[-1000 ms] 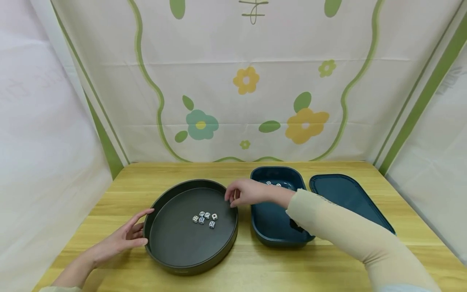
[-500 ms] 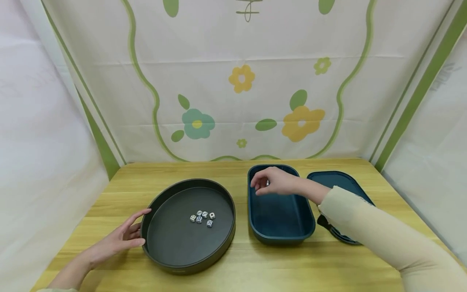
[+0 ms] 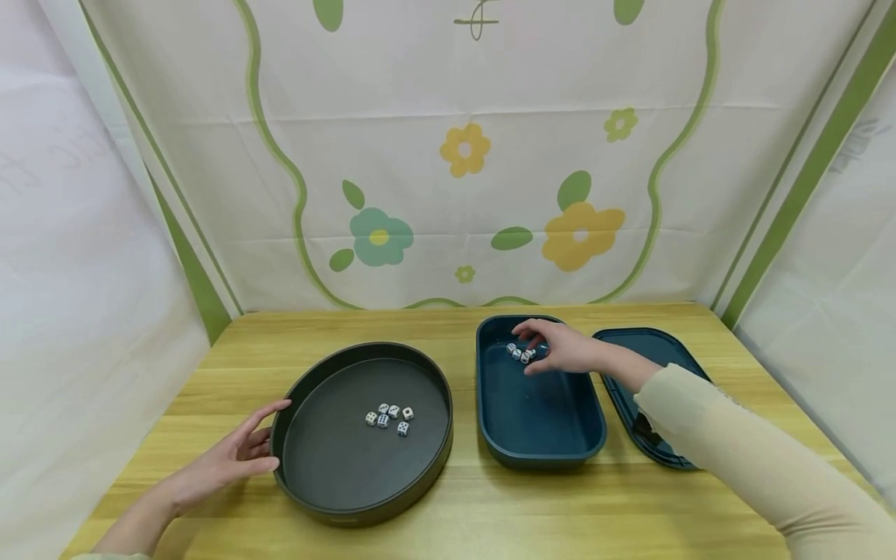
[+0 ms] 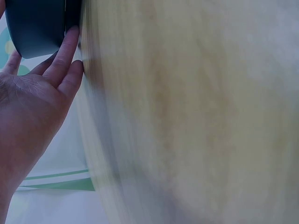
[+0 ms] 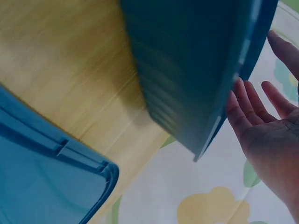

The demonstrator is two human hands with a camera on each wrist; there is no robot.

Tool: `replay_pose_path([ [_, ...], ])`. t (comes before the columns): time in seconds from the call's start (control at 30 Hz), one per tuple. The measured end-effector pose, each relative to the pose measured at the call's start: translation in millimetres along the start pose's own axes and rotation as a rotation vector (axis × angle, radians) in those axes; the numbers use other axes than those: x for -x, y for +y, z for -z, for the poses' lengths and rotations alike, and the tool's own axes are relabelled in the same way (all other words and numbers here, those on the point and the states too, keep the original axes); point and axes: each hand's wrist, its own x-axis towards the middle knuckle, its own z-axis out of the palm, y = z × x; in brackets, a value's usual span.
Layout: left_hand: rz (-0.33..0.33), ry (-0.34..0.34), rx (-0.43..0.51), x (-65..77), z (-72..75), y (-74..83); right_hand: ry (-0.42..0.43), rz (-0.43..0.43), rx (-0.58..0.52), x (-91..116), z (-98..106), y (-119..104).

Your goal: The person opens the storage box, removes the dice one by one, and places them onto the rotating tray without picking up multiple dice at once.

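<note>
the left hand (image 3: 224, 463), at the lower left of the frame, has its thumb and fingers spread, touching the outer edge of a round dark pan (image 3: 343, 467); in the left wrist view its fingers lie nearly straight against the wall. six white dice (image 3: 383, 421) sit loosely grouped on the pan floor, right of its middle, well apart from the left rim and nearer the right one, with wide bare floor below them.

right of centre, the right hand (image 3: 568, 350) is over the upper part of a dark blue box (image 3: 539, 412), thumb and fingers spread, pinching nothing that shows. more dice (image 3: 516, 354) lie close together in the box's upper end, just beside the fingertips; some may be hidden. the box floor stretches open toward its lower edge.

a strip of wood tabletop (image 3: 525, 505) runs between pan and box, and a broader one fills the bottom of the frame. a blue lid (image 3: 640, 342) lies just right of the box, a wedge of wood between them in the right wrist view; the sleeve (image 3: 756, 451) covers part of its lower right.
</note>
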Motion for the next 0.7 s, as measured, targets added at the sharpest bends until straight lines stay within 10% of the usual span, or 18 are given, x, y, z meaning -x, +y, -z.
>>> replay_pose_path([
  [0.7,0.035,0.028,-0.035,-1.8,2.6,-2.1,-0.05,-0.108,0.169,-19,-17,20],
])
